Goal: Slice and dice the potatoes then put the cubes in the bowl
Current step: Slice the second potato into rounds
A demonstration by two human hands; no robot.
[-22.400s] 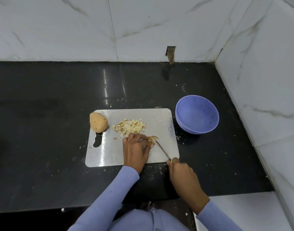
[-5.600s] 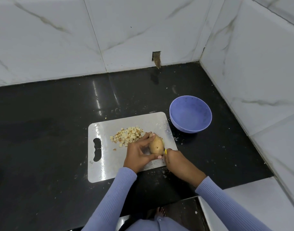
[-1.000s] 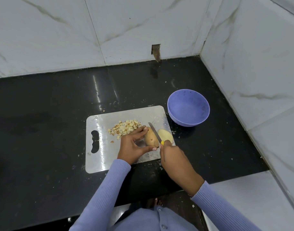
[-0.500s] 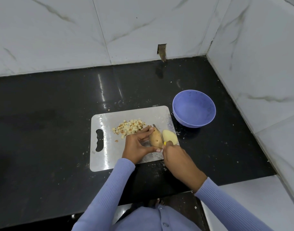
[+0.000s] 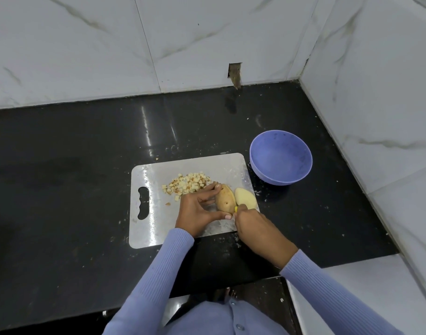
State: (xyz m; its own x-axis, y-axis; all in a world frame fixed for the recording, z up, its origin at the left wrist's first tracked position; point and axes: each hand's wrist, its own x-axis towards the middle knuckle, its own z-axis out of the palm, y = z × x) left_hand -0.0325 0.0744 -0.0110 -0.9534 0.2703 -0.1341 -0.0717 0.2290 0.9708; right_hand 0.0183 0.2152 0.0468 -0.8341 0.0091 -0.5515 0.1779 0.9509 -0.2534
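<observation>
The left hand (image 5: 200, 209) holds the potato (image 5: 224, 199) steady so the right hand (image 5: 254, 226), gripping the knife (image 5: 236, 209), can slice safely.

We find no readable text, label, brand, number or sign on anything in view.

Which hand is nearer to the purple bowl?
The right hand. It lies below and left of the purple bowl, at the cutting board's right edge; the left hand is farther left, gripping the potato.
</observation>
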